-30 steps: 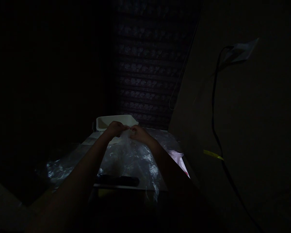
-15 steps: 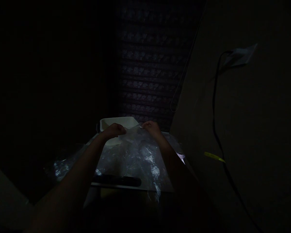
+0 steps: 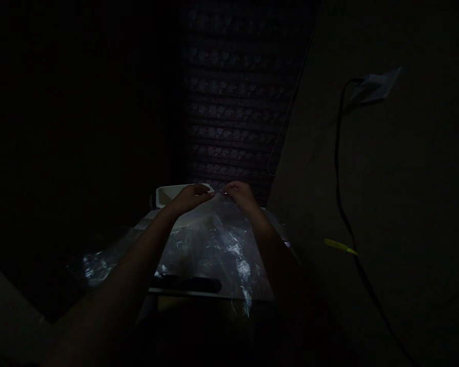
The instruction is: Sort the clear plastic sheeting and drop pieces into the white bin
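Clear crinkled plastic film [image 3: 229,244] spreads over a small table [image 3: 248,290] and hangs past its front edge. My right hand [image 3: 239,194] pinches the film's raised upper edge. Close beside it on the left, my left hand [image 3: 194,198] reaches to the same edge, its thumb and a finger apart at the tips; the picture is too dark to tell whether it grips the film. Behind my left hand stands a white bin [image 3: 166,195], partly hidden by that hand.
A long black object [image 3: 191,284] lies along the table's front edge. On the right wall a black cable [image 3: 338,168] with a yellow tie [image 3: 340,246] runs down from a wall plate [image 3: 378,86]. A patterned blind [image 3: 222,112] hangs behind the table.
My left hand has moved right and slightly up, closer to my right hand, and its fingers have parted. My right hand has risen a little.
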Available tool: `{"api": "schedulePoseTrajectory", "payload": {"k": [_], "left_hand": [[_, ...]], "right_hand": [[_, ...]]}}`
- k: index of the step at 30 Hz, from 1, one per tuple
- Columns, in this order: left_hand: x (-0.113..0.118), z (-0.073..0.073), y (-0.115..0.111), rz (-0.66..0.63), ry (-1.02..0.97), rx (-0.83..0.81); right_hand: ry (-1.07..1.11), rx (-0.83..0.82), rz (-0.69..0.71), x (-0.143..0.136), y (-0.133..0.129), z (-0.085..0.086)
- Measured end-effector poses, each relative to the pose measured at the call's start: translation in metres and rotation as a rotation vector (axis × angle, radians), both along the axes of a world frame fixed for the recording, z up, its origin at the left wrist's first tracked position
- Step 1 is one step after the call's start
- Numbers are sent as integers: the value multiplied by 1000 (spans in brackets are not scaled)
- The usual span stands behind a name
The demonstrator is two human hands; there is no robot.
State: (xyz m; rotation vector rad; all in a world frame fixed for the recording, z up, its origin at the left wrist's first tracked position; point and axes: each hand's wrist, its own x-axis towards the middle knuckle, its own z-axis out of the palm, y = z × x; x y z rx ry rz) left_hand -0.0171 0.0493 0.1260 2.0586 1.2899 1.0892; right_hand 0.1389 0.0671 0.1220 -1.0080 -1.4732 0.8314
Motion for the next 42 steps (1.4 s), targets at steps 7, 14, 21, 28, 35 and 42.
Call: {"api": "schedulePoseTrajectory", "payload": {"k": [7, 14, 21, 28, 35, 42], "left_hand": [[4, -6, 10, 112, 236, 120], [-6, -10, 8, 60, 228, -7], [-23, -6, 9, 93, -117, -114], [-25, 4, 4, 198, -292, -25], [-23, 12, -2, 265, -242, 103], [-20, 19, -4, 306, -279, 206]], "right_hand": [[-83, 120, 9, -8, -10, 12], [-53, 128, 16, -3, -13, 17], [7, 112, -73, 16, 3, 4], [-39, 128, -102, 20, 8, -1], [-60, 156, -119, 21, 6, 1], [-44, 147, -130, 20, 4, 6]]}}
